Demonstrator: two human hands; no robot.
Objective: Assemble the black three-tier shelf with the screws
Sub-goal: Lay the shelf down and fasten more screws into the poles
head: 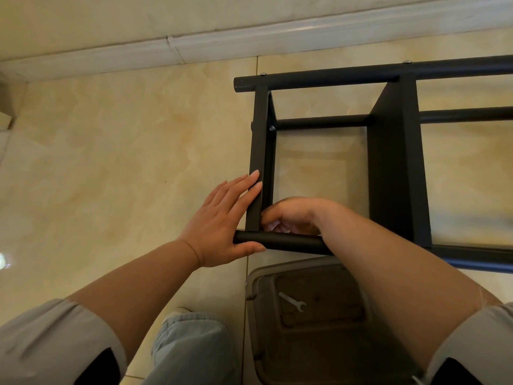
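Observation:
The black shelf frame (388, 168) lies on its side on the tiled floor, its round posts running left to right. My left hand (222, 220) lies flat with straight fingers against the outside of the end shelf panel (256, 151), thumb under the near post (291, 243). My right hand (291, 215) is curled inside the frame at the corner where that panel meets the near post; what its fingers hold is hidden. Silver screw heads (272, 128) show on the panel and on the far post (319, 79).
A clear plastic bin (305, 315) sits just below the near post, with a small silver wrench (293, 301) inside. A white skirting board (222, 43) runs along the wall at the top. My knee in jeans (191, 345) is at bottom centre. Bare tiles spread to the left.

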